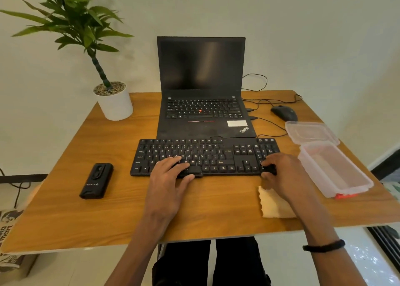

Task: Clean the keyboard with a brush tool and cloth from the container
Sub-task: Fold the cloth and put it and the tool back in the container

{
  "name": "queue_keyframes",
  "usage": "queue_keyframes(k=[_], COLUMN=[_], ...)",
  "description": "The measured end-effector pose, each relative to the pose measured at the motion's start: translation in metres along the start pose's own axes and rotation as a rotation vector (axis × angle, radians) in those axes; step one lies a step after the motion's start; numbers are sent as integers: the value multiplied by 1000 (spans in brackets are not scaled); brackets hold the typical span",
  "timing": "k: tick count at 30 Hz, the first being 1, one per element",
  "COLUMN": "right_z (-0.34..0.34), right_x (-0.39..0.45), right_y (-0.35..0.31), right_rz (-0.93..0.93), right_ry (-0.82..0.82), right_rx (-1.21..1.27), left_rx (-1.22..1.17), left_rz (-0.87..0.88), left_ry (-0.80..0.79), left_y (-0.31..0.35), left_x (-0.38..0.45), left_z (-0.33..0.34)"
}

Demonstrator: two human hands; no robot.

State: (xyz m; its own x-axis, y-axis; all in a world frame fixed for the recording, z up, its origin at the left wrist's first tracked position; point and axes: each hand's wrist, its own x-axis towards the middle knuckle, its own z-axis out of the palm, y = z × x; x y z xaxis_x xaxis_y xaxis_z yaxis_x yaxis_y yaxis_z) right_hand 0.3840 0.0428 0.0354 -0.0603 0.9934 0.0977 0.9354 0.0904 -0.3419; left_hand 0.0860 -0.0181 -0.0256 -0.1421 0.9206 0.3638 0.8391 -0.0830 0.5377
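Head view, forward-down over near desk (108,199)

Both hands reach forward, left hand (171,173) flat with fingers relaxed, right hand (281,171) curled downward.

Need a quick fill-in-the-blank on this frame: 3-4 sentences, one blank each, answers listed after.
1. Both hands rest on the black ____, left hand near the space bar, right hand at its right end.
2. The cloth lies on the table under the ____ forearm.
3. The clear container sits with its lid ____.
4. The laptop screen is ____.

Answers: keyboard; right; off; dark
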Motion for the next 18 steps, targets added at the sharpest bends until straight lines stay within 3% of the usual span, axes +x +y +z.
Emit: queue_keyframes(k=[8, 11, 15, 18], right_z=[-12, -19, -7, 11], right_x=[25, 41, 78, 101], right_y=[-25, -39, -55, -55], right_rz=[128, 94, 70, 143], right_ry=[-180, -194, -72, -155], right_rx=[-147, 2, 38, -104], left_rx=[16, -14, 148, 305], left_rz=[29, 25, -161, -353], left_ry=[-12, 15, 70, -71], left_y=[-7, -3, -21, -41], left_x=[9, 15, 67, 105], left_z=[-9, -18, -25, -28])
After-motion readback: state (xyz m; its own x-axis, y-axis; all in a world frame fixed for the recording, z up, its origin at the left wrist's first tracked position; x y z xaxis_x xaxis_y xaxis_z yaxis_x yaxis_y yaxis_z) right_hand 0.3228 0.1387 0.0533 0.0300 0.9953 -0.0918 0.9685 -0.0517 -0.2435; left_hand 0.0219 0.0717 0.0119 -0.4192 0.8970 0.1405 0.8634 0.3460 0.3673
